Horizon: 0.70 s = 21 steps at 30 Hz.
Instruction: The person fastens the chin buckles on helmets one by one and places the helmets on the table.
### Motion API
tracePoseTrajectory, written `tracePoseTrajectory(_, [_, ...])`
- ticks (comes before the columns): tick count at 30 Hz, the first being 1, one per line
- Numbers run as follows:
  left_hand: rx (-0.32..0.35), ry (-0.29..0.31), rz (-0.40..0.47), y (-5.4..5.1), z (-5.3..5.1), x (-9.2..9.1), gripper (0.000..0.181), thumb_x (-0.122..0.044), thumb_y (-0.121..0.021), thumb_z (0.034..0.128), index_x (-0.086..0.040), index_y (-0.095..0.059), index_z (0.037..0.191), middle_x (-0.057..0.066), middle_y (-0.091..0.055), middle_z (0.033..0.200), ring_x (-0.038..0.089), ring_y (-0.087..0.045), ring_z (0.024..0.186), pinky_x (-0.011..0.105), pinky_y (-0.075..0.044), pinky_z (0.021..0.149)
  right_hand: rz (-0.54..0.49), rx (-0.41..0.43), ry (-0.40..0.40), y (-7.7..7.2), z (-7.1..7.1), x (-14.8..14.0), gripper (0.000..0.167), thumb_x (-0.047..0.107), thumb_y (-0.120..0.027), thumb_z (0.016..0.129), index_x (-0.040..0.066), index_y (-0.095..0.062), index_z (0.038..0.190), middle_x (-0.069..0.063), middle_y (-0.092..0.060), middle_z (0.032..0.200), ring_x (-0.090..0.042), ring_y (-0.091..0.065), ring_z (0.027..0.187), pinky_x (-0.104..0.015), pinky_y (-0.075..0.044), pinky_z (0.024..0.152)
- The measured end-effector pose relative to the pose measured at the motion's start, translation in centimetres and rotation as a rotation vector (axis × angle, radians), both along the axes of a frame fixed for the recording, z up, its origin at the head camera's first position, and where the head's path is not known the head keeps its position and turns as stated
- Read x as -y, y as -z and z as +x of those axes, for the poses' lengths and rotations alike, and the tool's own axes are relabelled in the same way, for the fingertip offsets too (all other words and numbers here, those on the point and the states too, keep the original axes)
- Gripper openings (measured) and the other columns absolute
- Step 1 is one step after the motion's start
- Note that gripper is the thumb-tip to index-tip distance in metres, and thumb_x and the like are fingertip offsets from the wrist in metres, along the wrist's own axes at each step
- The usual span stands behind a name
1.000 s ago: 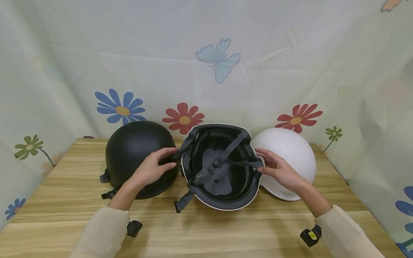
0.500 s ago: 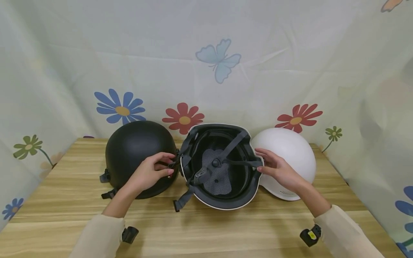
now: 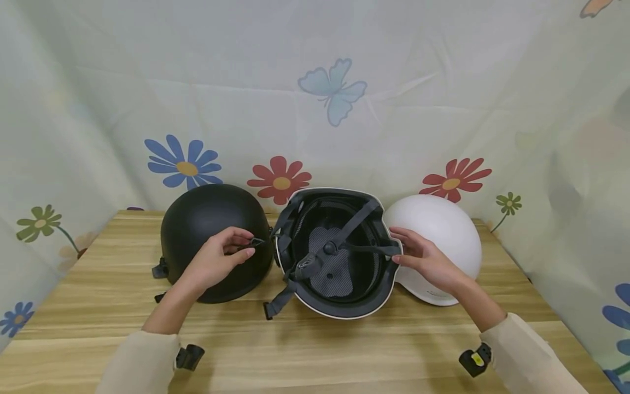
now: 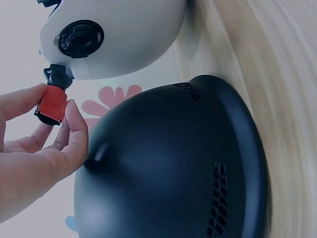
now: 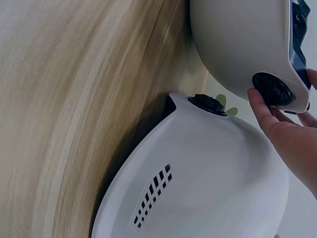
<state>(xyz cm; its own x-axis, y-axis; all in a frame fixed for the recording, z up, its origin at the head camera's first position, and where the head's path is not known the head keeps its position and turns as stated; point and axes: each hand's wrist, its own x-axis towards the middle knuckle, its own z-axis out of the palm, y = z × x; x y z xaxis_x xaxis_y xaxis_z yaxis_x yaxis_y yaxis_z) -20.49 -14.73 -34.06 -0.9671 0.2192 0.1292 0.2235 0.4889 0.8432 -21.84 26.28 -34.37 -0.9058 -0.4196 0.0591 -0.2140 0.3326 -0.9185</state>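
Observation:
An upturned white helmet (image 3: 344,307) with a dark lining lies in the middle of the table, grey chin straps (image 3: 351,223) crossing its opening. To its left, my left hand (image 3: 216,257) pinches a red and black strap buckle (image 4: 52,102) between thumb and fingers, at the helmet's edge in the left wrist view. My right hand (image 3: 429,260) grips the helmet's right rim, a fingertip beside the round black side knob (image 5: 272,89). A black helmet (image 3: 211,210) stands dome up behind my left hand. Behind the right one is another white helmet (image 3: 445,227), also dome up.
Underneath everything is a wood-grain table (image 3: 295,361). A loose strap end with a black clip (image 3: 268,311) hangs over the middle helmet's front left rim. A pale curtain (image 3: 221,98) with printed flowers hangs along the back and sides.
My left hand has shifted left, away from the middle helmet's rim, drawing the buckle out over the black helmet. My right hand and the helmets stay nearly still.

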Motion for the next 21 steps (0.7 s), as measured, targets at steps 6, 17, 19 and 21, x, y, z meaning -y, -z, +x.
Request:
tracePoseTrajectory(6, [-0.035,-0.038,0.08,-0.5,0.0,0.2,0.034,-0.014,-0.063,0.0873,0.002,-0.052,0.115,0.017,-0.057,0.105,0.031,-0.06,0.087,0.027,-0.051,0.073,0.017,-0.005,0.002,0.0,0.1,0.0,0.06,0.01,-0.059,0.089,0.002,-0.028,0.14,-0.023,-0.028,0.143,-0.036,-0.038,0.124,-0.028,-0.043,0.089])
tracePoseTrajectory(17, [-0.11,-0.117,0.054,-1.6,-0.1,-0.8,0.035,-0.018,-0.067,0.0838,-0.003,-0.055,0.114,0.013,-0.059,0.11,0.024,-0.052,0.091,0.035,-0.045,0.081,0.006,-0.006,-0.006,0.0,0.0,0.0,0.06,0.009,-0.059,0.088,0.001,-0.029,0.14,-0.022,-0.029,0.143,-0.036,-0.038,0.123,-0.027,-0.044,0.088])
tracePoseTrajectory(19, [-0.111,-0.115,0.068,-1.8,-0.2,-1.1,0.036,-0.017,-0.068,0.0833,-0.003,-0.055,0.114,0.014,-0.058,0.11,0.025,-0.053,0.092,0.036,-0.045,0.083,0.006,-0.008,-0.007,0.0,0.0,-0.1,0.06,0.01,-0.059,0.089,0.001,-0.029,0.14,-0.022,-0.029,0.143,-0.036,-0.038,0.124,-0.028,-0.044,0.088])
tracePoseTrajectory(21, [-0.115,-0.111,0.079,-2.0,-0.2,-1.4,0.036,-0.016,-0.069,0.0827,-0.003,-0.056,0.113,0.014,-0.059,0.109,0.024,-0.053,0.091,0.033,-0.046,0.082,0.01,-0.008,-0.006,0.0,0.0,-0.1,0.06,0.01,-0.059,0.089,0.002,-0.029,0.14,-0.022,-0.029,0.143,-0.036,-0.038,0.124,-0.029,-0.044,0.089])
